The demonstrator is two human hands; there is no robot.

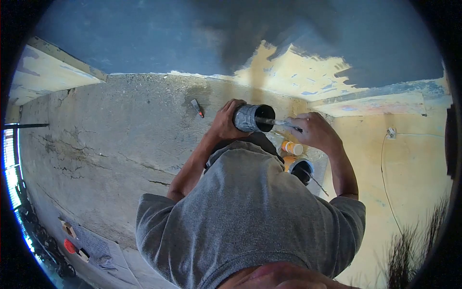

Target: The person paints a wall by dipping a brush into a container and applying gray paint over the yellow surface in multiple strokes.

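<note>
My left hand (pixel 227 121) is wrapped round the side of a grey, paint-smeared can (pixel 245 118), which is tipped with its dark mouth toward the right. A paintbrush (pixel 275 122) is gripped in my right hand (pixel 315 132), its fingers closed round the handle. The far end of the brush reaches into the can's mouth, so its tip is hard to make out. Beyond the hands stands a wall (pixel 159 38) coated in dark blue-grey paint, with a bare cream patch (pixel 293 72) low down.
A scraper (pixel 197 108) with a red-tipped handle lies on the cracked concrete floor (pixel 120 125). Beside my right side are an orange-and-white container (pixel 292 147) and a bucket (pixel 302 170) with a thin stick. A cable (pixel 383 178) hangs from an outlet on the cream wall.
</note>
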